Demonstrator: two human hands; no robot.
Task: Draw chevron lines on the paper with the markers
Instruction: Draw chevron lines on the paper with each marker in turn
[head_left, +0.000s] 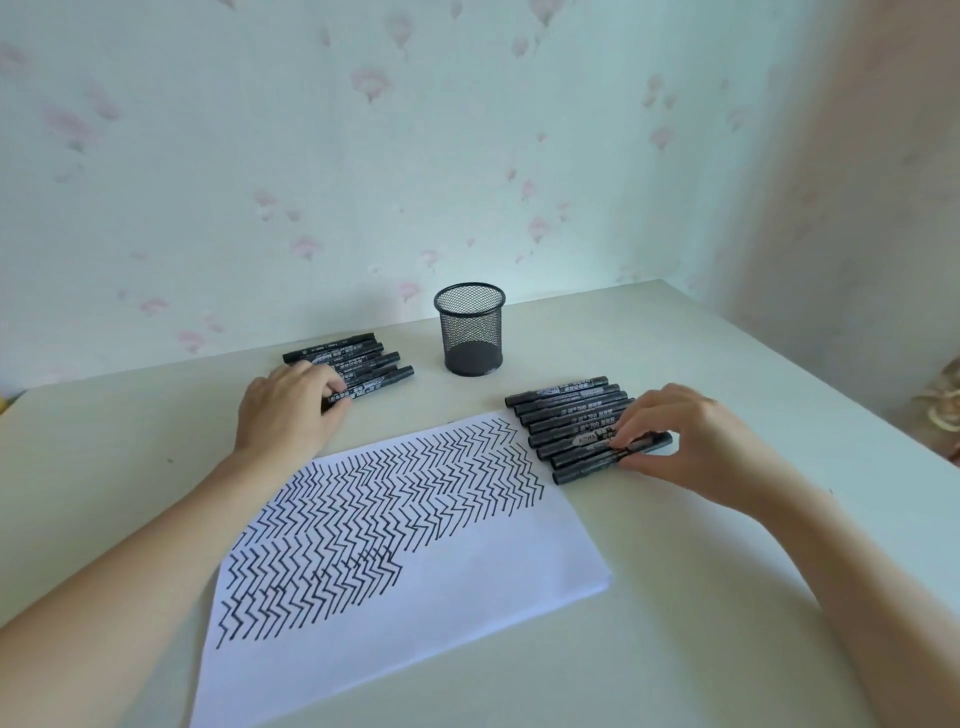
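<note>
Right hand (691, 441) pinched one black plastic marker (641, 446) from the row at three o'clock of the white chevron-lined paper (467, 587). Left hand (291, 410), fingers curled, rested on the eleven-o'clock markers (358, 364). Advice: lift one marker clear without disturbing neighbours.

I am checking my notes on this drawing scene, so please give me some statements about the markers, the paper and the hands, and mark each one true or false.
1. The mesh pen cup stands upright between the two marker groups. True.
2. The paper is blank. False: black chevron lines cover its far part.
3. The right hand pinches a marker in the right group of markers. True.
4. The left hand presses on the paper. False: it rests on the left group of markers, off the paper.
5. Several markers stand in the cup. False: none shows inside it.
</note>
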